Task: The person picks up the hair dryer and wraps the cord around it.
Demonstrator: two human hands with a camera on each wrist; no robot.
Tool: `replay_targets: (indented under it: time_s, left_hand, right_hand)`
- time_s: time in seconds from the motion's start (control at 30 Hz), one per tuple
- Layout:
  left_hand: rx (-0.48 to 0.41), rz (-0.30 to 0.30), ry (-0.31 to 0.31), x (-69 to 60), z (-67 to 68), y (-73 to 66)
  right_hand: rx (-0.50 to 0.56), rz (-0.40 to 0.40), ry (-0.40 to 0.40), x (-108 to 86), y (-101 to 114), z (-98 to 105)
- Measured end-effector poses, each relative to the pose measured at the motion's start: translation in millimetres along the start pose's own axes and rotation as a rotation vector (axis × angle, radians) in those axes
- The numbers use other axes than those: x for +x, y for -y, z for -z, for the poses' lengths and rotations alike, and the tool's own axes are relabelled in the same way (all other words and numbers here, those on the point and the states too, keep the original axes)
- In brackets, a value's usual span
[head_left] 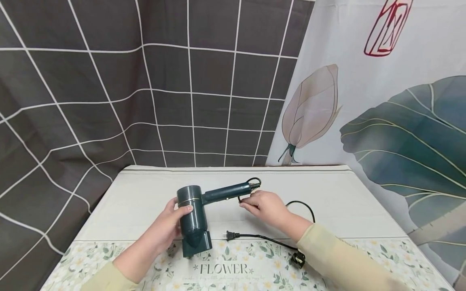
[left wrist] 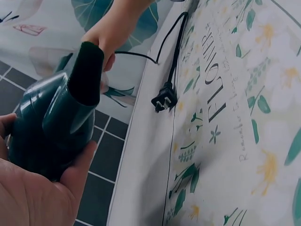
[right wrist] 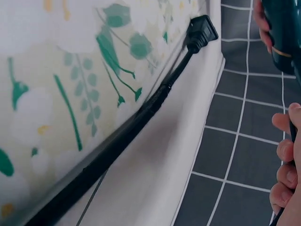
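Note:
A dark teal hair dryer is held above the table, its handle pointing right and its flat nozzle toward the near side. My left hand grips the barrel, thumb across the top. Just below the handle's end, my right hand pinches the black power cord, which loops out of the spiral strain relief. In the right wrist view, the fingers of the right hand curl round the cord. The two-pin plug lies on the table, prongs facing left.
A cream and floral cloth printed with "FLOWER" covers the table. Cord runs from the plug to a small black bunched piece beside the right sleeve. Behind hang a dark grid curtain and a white plant-printed one.

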State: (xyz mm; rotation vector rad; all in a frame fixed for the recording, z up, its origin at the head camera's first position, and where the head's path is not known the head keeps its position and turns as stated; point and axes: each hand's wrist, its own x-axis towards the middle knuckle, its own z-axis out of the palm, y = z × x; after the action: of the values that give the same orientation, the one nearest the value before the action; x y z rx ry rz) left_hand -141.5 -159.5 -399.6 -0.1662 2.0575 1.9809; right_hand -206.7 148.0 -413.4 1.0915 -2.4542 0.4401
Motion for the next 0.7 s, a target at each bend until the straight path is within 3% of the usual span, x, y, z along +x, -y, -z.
replay_targets:
  time_s: [0.4, 0.7]
  left_hand:
    - [0.092, -0.01, -0.058, -0.4, 1.7, -4.4]
    - [0.127, -0.018, -0.064, -1.0, -0.1, -4.2]
  right_hand:
    - [-0.044, 0.086, 0.005, -7.1, 14.0, 12.7]
    - [-0.022, 0.144, -0.088, -4.9, 11.9, 19.5]
